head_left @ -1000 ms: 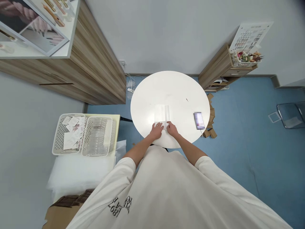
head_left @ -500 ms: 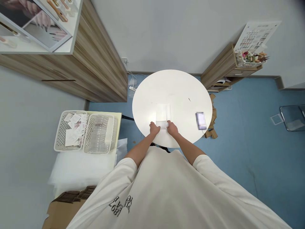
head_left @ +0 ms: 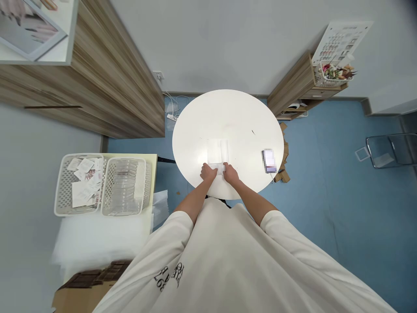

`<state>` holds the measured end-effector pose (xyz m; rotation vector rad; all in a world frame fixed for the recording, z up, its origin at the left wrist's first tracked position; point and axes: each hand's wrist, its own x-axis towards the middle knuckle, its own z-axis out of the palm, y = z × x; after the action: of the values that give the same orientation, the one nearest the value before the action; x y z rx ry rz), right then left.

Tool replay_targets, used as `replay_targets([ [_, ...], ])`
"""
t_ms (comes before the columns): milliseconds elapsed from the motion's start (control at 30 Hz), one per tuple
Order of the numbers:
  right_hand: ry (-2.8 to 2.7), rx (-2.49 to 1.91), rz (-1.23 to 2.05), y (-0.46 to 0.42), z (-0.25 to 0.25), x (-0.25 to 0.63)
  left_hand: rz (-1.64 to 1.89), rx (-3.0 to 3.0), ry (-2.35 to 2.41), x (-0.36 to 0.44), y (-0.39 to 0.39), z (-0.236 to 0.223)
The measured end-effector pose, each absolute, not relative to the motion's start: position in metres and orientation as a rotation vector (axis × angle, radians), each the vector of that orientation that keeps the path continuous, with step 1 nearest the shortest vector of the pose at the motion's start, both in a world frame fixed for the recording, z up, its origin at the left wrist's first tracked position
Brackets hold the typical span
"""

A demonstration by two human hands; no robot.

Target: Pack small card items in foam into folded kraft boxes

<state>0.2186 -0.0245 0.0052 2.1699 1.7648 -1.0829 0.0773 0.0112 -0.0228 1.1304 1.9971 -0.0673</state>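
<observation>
On the round white table [head_left: 241, 113] lies a thin, pale white sheet [head_left: 214, 150], hard to tell from the tabletop. Along its right side runs a raised flap or fold. At the sheet's near edge is a whitish, slightly translucent strip [head_left: 216, 168], stretched between my two hands. My left hand [head_left: 208, 172] grips its left end, fingers curled and thumb pointing inward. At the right end, my right hand [head_left: 230, 173] pinches the strip with fingers bent. Whether the strip is part of the sheet or a separate piece, I cannot tell.
A phone-like device [head_left: 269, 161], blurred out, lies at the table's right with a cable. Left, a side table carries a basket of cards [head_left: 60, 191] and a basket of clear plastic pieces [head_left: 107, 191]. A wooden cabinet [head_left: 120, 74] stands behind them. Cardboard pieces [head_left: 284, 175] lie on the floor.
The view has shifted slightly, so the table appears further left. Both hands still grip the strip's ends, and the near part looks more rolled or folded over.
</observation>
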Motion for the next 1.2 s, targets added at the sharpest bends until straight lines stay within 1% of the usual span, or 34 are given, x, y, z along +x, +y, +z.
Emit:
replay_targets([
  [200, 1.786, 2.171, -1.080, -0.025, 0.002, 0.221, 0.055, 1.081, 1.900, 0.080, 0.012, -0.027],
  [300, 1.808, 2.165, -1.069, -0.026, 0.001, 0.222, 0.101, 1.158, 1.795, 0.086, 0.012, -0.025],
  [500, 1.917, 2.237, -0.847, -0.030, -0.008, 0.225, 0.194, 1.276, 1.636, 0.103, 0.004, -0.023],
  [733, 2.050, 2.270, -0.903, -0.042, -0.010, 0.234, 0.303, 1.290, 1.519, 0.097, -0.002, -0.025],
  [933, 2.237, 2.049, -0.923, -0.057, -0.008, 0.243, 0.169, 1.412, 1.452, 0.089, 0.000, -0.025],
  [1100, 2.226, 2.032, -0.846, -0.060, -0.012, 0.244, 0.038, 2.050, 1.310, 0.080, -0.002, -0.017],
  [1200, 2.192, 2.018, -0.824, -0.061, -0.010, 0.245, -0.075, 2.254, 1.194, 0.080, -0.005, -0.014],
])
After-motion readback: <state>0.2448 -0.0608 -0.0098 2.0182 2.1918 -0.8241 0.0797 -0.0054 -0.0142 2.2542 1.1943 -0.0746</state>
